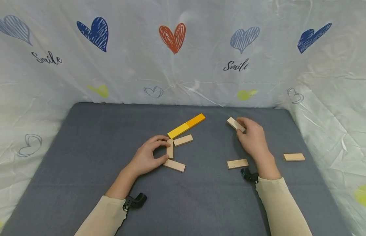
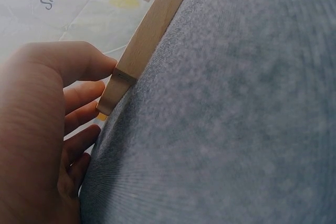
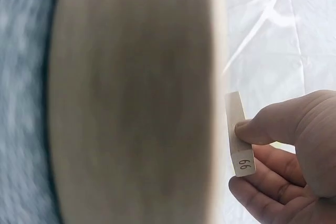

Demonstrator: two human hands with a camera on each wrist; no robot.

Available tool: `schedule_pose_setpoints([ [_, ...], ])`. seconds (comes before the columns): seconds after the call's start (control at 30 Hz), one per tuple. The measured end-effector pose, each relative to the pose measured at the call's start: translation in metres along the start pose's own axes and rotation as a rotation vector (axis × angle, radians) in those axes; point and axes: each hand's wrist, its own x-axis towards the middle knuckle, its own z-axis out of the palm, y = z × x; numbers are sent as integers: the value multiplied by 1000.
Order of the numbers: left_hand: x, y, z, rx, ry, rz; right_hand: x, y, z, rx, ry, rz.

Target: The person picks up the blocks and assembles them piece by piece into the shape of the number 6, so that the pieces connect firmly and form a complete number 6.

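The left sleeve point(image 1: 101, 214) and right sleeve point(image 1: 281, 203) are plain cream, uneven-edged at the wrist; a black, bent-bodied left wrist camera point(image 1: 137, 200) is worn there; the right wrist camera point(image 1: 248, 175), also black, looks perhaps faintly teal.

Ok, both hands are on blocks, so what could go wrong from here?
The left hand could skew the line if it shifts: it holds the middle block close to where the near block meets it. Its fingers might nudge the yellow block, whose end lies right by them. If the right hand drops, its wrist camera could brush the loose block beside it.
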Motion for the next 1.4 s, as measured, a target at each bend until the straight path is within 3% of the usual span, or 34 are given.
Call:
schedule_pose_setpoints([
  [0.87, 0, 1, -1, -4, 10, 9, 1, -21, 17, -9, -64, -66],
  [1.4, 0, 5, -1, -6, 12, 10, -4, -28, 26, 41, -105, -94],
])
